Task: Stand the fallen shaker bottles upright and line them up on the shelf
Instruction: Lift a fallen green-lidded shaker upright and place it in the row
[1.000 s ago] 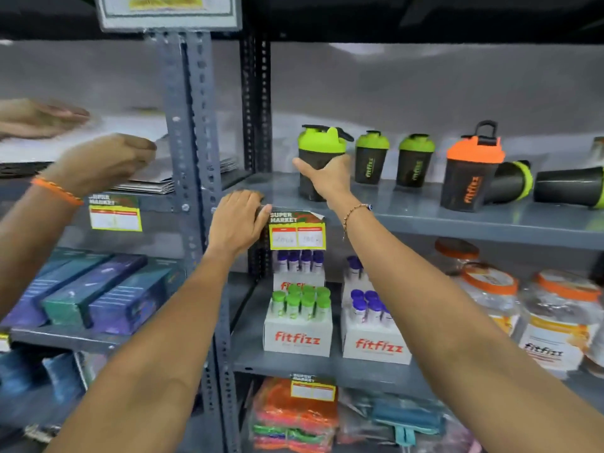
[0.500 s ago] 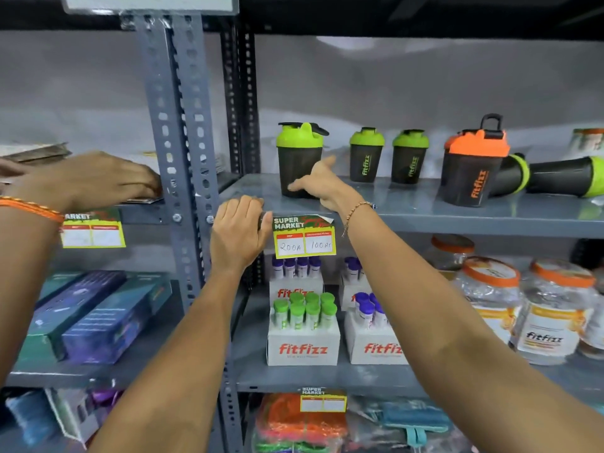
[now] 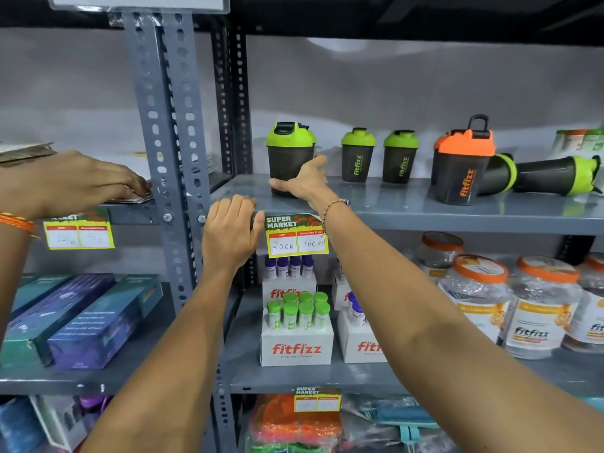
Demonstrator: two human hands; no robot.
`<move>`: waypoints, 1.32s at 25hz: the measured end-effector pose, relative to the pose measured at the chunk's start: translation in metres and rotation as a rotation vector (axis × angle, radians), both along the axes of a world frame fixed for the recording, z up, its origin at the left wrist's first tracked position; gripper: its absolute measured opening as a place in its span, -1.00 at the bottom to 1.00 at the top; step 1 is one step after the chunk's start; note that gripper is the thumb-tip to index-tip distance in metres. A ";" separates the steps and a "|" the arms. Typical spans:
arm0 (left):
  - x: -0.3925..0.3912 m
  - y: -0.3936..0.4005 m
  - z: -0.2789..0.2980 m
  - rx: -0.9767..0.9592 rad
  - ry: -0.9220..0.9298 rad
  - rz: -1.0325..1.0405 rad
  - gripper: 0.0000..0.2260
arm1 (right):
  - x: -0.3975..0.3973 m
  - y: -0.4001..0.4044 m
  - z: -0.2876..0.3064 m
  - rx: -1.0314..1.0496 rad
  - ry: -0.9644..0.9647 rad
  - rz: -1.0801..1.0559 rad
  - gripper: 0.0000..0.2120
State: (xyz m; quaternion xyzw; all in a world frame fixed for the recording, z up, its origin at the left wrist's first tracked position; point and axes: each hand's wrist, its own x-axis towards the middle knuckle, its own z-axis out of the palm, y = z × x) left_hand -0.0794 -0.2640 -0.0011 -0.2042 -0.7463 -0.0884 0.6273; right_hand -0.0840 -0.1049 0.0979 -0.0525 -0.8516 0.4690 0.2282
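Observation:
A black shaker with a green lid (image 3: 287, 155) stands upright at the left end of the grey shelf (image 3: 392, 209). My right hand (image 3: 305, 181) is spread open against its lower part, thumb at the base. My left hand (image 3: 228, 233) curls over the shelf's front edge. Two small green-lidded shakers (image 3: 357, 158) (image 3: 400, 160) stand further back. An orange-lidded shaker (image 3: 461, 168) stands to their right, with another partly hidden behind it. Two green-lidded shakers (image 3: 498, 173) (image 3: 555, 174) lie on their sides at the far right.
Another person's hand (image 3: 81, 181) with an orange wristband rests on papers on the left shelf. A perforated steel post (image 3: 170, 125) divides the bays. A price tag (image 3: 295, 235) hangs off the shelf edge. Below are boxes of tubes (image 3: 295, 322) and orange-lidded jars (image 3: 542, 308).
My right hand loosened its grip on the green-lidded shaker and slid down to its base, fingers spreading. The shaker now stands on the shelf. My left hand stayed on the edge.

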 end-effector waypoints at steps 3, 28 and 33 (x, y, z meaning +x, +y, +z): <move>0.001 -0.001 -0.001 -0.004 -0.022 0.015 -0.67 | 0.001 0.002 -0.001 -0.044 -0.023 0.074 -0.02; 0.007 0.003 0.000 0.013 -0.125 -0.002 -0.66 | 0.001 0.004 -0.003 0.007 -0.044 0.058 -0.23; 0.007 0.003 0.000 0.001 -0.176 0.013 -0.65 | 0.004 -0.002 -0.003 0.088 -0.022 0.033 -0.14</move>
